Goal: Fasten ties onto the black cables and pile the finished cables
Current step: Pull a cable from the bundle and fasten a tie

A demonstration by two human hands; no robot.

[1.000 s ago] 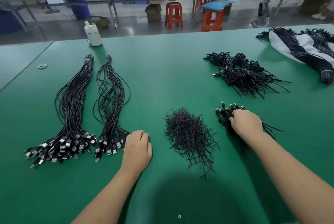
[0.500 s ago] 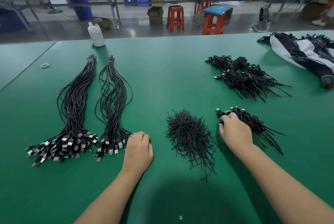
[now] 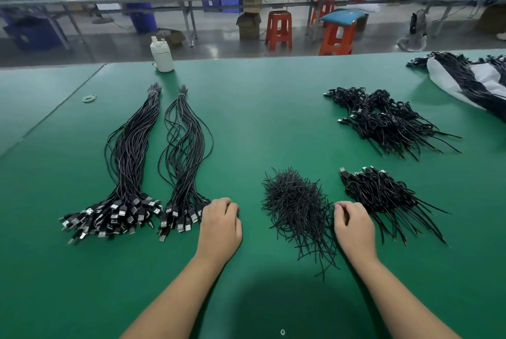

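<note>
A second earlier my right hand (image 3: 354, 226) had been resting on the near heap of tied black cables (image 3: 383, 196); by this moment it had come off that heap and sat at the right edge of the loose mound of thin black twist ties (image 3: 297, 210). Its fingers were curled down onto the green table (image 3: 260, 108), and I could not tell whether they had pinched a tie yet. I took that to mean one cable was finished and piled, and the next cycle was starting.

My left hand (image 3: 220, 225) had barely moved. It lay just beside the plug ends of the nearer long bundle of untied black cables (image 3: 183, 152), fingers curled, grip holding nothing that I could see. A second, thicker bundle of the same cables (image 3: 128, 158) lay to its left.

A larger heap of tied cables (image 3: 388, 122) sat farther back on the right. The only container-like thing was a white sheet or bag (image 3: 465, 84) at the far right edge, with more black cables lying on it. A white plastic bottle (image 3: 162, 55) stood at the table's far side.
</note>
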